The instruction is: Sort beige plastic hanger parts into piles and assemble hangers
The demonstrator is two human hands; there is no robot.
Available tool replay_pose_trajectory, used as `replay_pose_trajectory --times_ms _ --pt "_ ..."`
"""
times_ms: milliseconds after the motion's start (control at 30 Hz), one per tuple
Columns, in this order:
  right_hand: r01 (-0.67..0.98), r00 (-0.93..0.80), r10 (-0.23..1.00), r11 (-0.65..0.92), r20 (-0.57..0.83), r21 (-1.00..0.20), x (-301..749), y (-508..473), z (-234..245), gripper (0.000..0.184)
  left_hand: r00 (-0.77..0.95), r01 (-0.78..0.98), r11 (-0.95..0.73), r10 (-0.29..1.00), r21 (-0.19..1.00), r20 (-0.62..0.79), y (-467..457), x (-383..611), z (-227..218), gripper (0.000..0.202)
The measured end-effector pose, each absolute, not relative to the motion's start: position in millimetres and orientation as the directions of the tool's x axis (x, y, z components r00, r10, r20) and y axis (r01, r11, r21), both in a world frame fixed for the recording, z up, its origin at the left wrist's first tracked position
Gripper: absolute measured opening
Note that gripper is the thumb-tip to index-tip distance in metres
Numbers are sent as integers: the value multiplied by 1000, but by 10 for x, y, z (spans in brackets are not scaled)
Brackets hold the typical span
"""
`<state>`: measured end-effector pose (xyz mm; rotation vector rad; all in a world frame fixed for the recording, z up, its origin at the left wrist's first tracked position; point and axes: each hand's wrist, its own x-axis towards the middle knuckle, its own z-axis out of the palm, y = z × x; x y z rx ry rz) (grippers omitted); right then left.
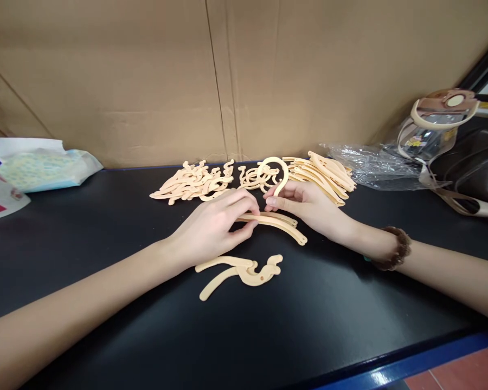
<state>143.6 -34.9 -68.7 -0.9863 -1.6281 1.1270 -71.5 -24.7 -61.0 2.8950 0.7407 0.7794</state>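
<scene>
On the black table (pixel 106 244) my left hand (pixel 213 225) is closed, pinching the long curved wooden strips (pixel 282 225) at their left end. My right hand (pixel 305 203) is closed round a wooden hook-shaped ring piece (pixel 277 170), holding it upright just above the strips. Both hands meet at the middle of the table. A flat wooden cut-out (pixel 244 271) with curved arms lies on the table just in front of my left hand, untouched.
Piles of several wooden parts lie behind the hands: curly pieces (pixel 193 181), small hooks (pixel 252 176) and long curved strips (pixel 325 173). A clear plastic bag (pixel 370 162) and a lidded bottle (pixel 435 124) sit right. A tissue pack (pixel 40 165) lies left. Cardboard (pixel 228 76) backs the table.
</scene>
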Motion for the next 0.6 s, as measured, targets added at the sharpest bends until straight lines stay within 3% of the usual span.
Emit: replay_pose_trajectory --times_ms 200,433,600 --pt "137 -211 942 291 260 -947 1426 -374 -635 27 697 503 -850 507 159 506 -267 -727 -594 14" --pt "142 -206 934 325 293 -935 1428 -388 -637 23 697 580 -812 451 -68 558 -261 -732 -614 28" --pt "118 -174 915 386 364 -915 1445 -381 -645 21 650 641 -768 550 10 524 -257 -723 -622 24"
